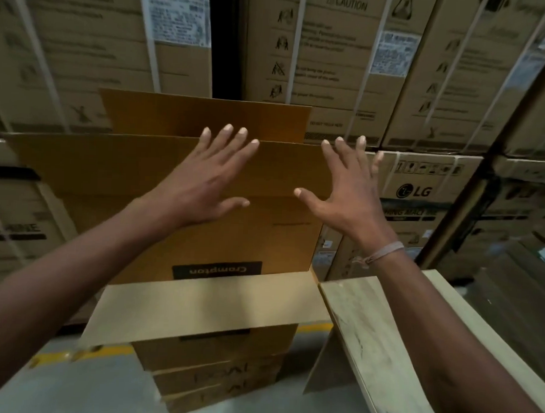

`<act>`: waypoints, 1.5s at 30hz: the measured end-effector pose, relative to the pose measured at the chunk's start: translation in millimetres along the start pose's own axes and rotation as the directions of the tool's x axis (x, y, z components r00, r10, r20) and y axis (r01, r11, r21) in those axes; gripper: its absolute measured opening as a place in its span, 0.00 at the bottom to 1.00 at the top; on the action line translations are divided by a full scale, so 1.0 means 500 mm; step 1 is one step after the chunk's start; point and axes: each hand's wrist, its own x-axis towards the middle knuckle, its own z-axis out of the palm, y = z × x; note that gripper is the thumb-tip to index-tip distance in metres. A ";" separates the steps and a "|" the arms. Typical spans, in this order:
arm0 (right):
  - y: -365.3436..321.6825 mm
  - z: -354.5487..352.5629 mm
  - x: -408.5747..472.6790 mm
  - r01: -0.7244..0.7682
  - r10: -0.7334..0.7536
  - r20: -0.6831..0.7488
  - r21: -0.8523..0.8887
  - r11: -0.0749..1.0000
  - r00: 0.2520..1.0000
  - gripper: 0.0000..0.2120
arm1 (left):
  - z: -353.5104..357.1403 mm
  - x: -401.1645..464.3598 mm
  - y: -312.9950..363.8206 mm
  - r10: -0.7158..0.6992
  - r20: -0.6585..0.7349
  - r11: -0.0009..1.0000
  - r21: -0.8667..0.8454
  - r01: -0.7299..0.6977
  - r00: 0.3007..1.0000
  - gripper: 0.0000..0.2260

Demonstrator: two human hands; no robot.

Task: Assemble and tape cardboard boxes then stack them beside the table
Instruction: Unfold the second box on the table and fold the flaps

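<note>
A brown cardboard box [251,236] with an upside-down "Crompton" label sits on top of a stack of similar boxes [216,368] beside the table. Its top flaps stand open; the near flap [199,309] hangs toward me and the far flap [163,116] sticks up. My left hand [204,179] hovers open with fingers spread over the box's upper part. My right hand [346,190], with a thread band at the wrist, is spread open at the box's right edge. Neither hand holds anything.
The pale wooden table [369,327] edge runs along the right. A wall of large strapped cartons [332,54], some marked LG [420,191], rises behind the stack. Below lies grey floor [73,391] with a yellow line [83,354].
</note>
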 end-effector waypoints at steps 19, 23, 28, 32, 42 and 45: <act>-0.053 0.171 0.370 -0.400 0.316 0.784 -0.095 0.912 0.534 0.52 | 0.098 0.035 0.080 -0.090 0.542 0.995 0.012 0.100 0.835 0.38; -0.039 0.230 0.354 -0.416 0.389 0.695 -0.141 0.898 0.604 0.63 | 0.090 0.033 0.044 0.020 0.667 0.997 -0.072 0.037 0.745 0.43; -0.034 0.270 0.329 -0.449 0.501 0.505 -0.231 0.863 0.703 0.65 | 0.035 0.048 -0.040 0.118 0.727 0.905 -0.360 0.228 0.677 0.51; -0.040 0.283 0.315 -0.420 0.504 0.442 -0.279 0.864 0.742 0.62 | 0.045 0.072 -0.094 0.022 0.820 0.934 -0.221 0.281 0.572 0.43; -0.036 0.285 0.303 -0.414 0.494 0.404 -0.273 0.869 0.770 0.60 | 0.206 0.125 -0.368 -0.580 0.536 0.811 0.311 0.496 0.613 0.47; -0.028 0.314 0.315 -0.459 0.520 0.431 -0.245 0.854 0.737 0.66 | 0.250 0.083 -0.400 -0.640 0.488 0.765 0.329 0.554 0.594 0.48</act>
